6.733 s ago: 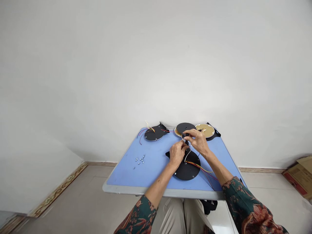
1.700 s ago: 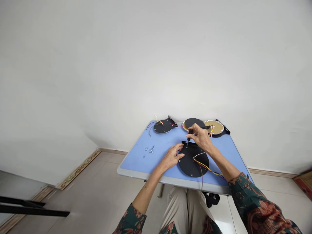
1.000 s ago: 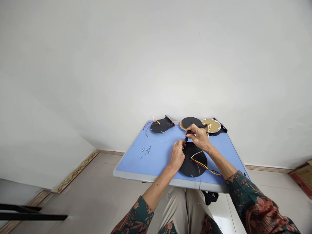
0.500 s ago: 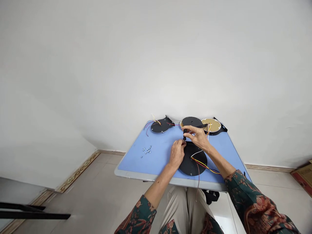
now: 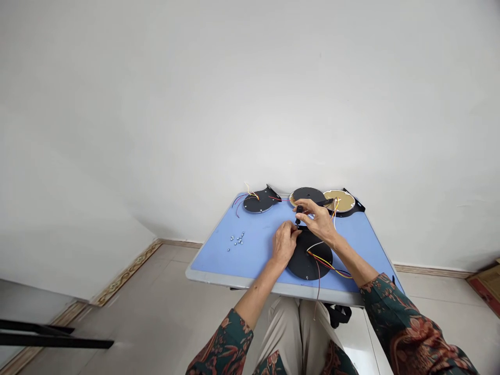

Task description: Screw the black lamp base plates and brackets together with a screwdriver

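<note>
A black round plate with white, yellow, red and brown wires lies near the front edge of the table. My right hand grips a black-handled screwdriver upright over the far edge of that plate. At the screwdriver's lower end, the fingers of my left hand are closed in a pinch beside the plate's edge. What they pinch is too small to make out. Several small silver screws are scattered on the table to the left.
On the blue table, another wired black plate lies at the back left. A black disc and a gold-faced disc lie at the back right, near the wall. A cardboard box stands on the floor at right.
The screwdriver and both hands remain at the plate's far edge, with only slight finger movement. The whole view has shifted a little.
</note>
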`<move>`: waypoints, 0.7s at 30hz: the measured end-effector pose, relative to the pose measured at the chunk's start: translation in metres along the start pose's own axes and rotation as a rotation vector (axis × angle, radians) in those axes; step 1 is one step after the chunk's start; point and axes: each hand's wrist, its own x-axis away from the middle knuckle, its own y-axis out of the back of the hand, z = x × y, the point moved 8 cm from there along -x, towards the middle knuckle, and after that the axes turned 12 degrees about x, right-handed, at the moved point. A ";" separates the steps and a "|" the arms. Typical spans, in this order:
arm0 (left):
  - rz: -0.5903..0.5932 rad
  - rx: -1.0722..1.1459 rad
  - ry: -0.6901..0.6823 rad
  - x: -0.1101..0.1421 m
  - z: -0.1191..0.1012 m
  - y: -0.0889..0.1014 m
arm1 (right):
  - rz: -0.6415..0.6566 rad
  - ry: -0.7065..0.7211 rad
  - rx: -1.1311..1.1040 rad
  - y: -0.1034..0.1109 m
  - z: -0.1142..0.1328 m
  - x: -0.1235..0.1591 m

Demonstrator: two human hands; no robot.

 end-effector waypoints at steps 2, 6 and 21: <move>0.001 0.018 0.008 0.000 0.001 0.000 | -0.026 -0.012 0.013 0.001 0.000 0.000; 0.042 0.078 -0.062 0.001 -0.004 -0.002 | 0.045 -0.005 -0.062 -0.004 -0.004 -0.001; 0.006 0.094 -0.014 -0.003 0.000 0.001 | 0.050 -0.066 0.087 -0.005 -0.005 0.008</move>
